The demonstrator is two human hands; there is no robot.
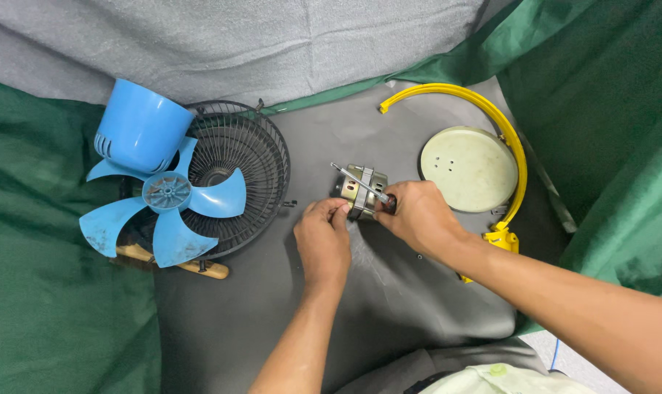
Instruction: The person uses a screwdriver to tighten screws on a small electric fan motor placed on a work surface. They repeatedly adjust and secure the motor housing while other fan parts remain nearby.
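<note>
Mid-mat: small metal fan motor [360,188] lies on the grey mat [272,314], near its centre. Left hand [322,237] pinches the motor's near side, fingers closed on it, apparently to steady it. Right hand [417,217] is wrapped tight round a screwdriver [360,184] laid across the motor's top. Toward the left edge: blue fan blade [167,204] and blue motor cover [137,131] resting on a wire guard [240,175]. Right edge: pale round base [468,169] inside a yellow bracket [491,117].

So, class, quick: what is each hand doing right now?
Left hand: closed, fingertips pinching the fan motor.
Right hand: closed, gripping a screwdriver laid across the motor.
</note>
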